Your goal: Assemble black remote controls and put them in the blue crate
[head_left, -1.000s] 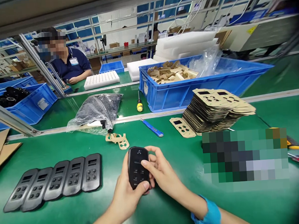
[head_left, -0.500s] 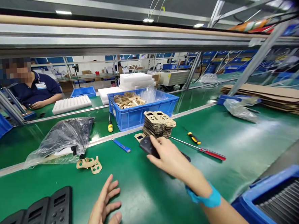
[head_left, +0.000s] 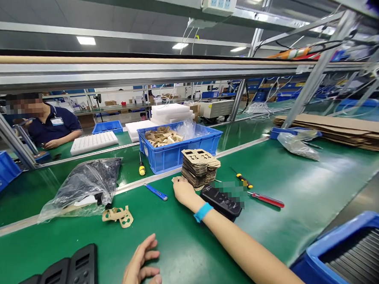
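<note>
My right hand (head_left: 183, 191), with a blue wristband, reaches forward over the green belt (head_left: 190, 253). Its curled fingertips close on a loose tan sheet (head_left: 176, 179) at the foot of a stack of tan sheets (head_left: 200, 165). Just right of that hand, a black keypad panel (head_left: 220, 201) lies on the belt with nothing holding it. My left hand (head_left: 139, 269) rests near the bottom edge, fingers spread and holding nothing. A row of black keypad panels (head_left: 69, 278) lies at the bottom left, beside my left hand.
Behind the stack stands a blue crate (head_left: 180, 153) of tan scraps. A plastic bag (head_left: 83, 185), tan scrap (head_left: 118, 215), blue knife (head_left: 156, 192) and red screwdriver (head_left: 265, 198) lie on the belt. A blue bin (head_left: 353, 252) sits bottom right. A co-worker (head_left: 52, 127) sits far left.
Both hands held the black panel a second ago. My left hand let go and dropped back open. My right hand carried the panel right, set it down and moved to the tan sheet.
</note>
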Demonstrator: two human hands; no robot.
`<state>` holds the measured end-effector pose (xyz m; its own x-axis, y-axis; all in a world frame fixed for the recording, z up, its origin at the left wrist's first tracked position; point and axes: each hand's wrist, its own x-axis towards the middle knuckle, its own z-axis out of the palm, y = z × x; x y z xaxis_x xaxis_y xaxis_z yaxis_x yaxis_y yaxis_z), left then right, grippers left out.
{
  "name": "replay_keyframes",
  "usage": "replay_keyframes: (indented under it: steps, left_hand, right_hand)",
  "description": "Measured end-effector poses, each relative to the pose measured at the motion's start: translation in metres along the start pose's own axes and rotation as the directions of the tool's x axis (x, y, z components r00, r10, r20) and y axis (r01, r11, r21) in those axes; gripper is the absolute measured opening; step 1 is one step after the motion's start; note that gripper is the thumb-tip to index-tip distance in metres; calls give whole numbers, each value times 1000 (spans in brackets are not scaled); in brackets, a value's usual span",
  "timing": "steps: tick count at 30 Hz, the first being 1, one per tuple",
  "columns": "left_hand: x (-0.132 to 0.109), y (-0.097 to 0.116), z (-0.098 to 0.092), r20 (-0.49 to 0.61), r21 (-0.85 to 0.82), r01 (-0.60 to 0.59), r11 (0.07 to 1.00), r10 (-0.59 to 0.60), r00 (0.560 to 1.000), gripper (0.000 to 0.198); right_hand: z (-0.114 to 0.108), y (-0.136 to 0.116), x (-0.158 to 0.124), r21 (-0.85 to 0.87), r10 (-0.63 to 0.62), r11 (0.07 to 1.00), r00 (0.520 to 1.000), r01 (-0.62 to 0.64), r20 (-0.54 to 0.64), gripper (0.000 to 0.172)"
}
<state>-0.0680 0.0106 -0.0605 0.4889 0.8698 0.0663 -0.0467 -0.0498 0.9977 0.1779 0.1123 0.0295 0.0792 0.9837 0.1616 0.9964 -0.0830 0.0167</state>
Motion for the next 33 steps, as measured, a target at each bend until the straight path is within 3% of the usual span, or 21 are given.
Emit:
replay_keyframes:
  steps: [5,8,10,13,15,17,19,21,24,26,28,30,33]
  left_hand:
    - [1,6,0,-34,-18,25,1000,-26,999,62]
    - [3,10,0,-107,-34,37,999,-40,993,58]
    - [6,15,-1,-180,-72,56,996,-69,981,55]
    - [10,26,-3,-267,-164,72,984,-114,957,52]
    - [13,34,-4,-288,-210,67,975,-128,949,48]
    - [15,41,-5,-276,-228,92,969,-155,949,45]
    - [15,45,-7,-244,-239,157,958,-216,946,45]
    - [13,48,-9,-228,-292,225,930,-296,927,44]
    - [10,51,-12,-165,-428,310,849,-411,897,42]
    - [8,52,-12,-83,-510,342,789,-440,894,41]
    - [8,51,-11,-17,-565,348,748,-432,902,43]
    - [8,51,-8,8,-598,332,730,-409,913,46]
    - [10,52,-7,-7,-616,290,732,-373,928,46]
  right_hand:
    - [13,0,18,47,39,998,999,-40,26,28]
    - [2,-2,4,124,-45,991,998,50,-40,23]
    - [-6,-8,-14,199,-165,963,982,181,-94,28]
    - [-11,-23,-44,339,-419,832,898,440,-137,38]
    - [-6,-33,-62,487,-553,661,809,572,-199,37]
    - [1,-42,-73,628,-602,480,751,612,-271,35]
    - [8,-46,-79,718,-609,372,738,588,-289,32]
    - [11,-46,-81,753,-638,332,723,567,-263,29]
    - [11,-42,-81,688,-718,358,657,631,-229,68]
    - [11,-42,-84,630,-753,372,618,682,-224,80]
    - [11,-46,-88,669,-753,346,620,658,-220,73]
    - [13,-51,-93,788,-721,255,654,560,-231,66]
    - [15,-53,-97,933,-584,54,769,356,-260,64]
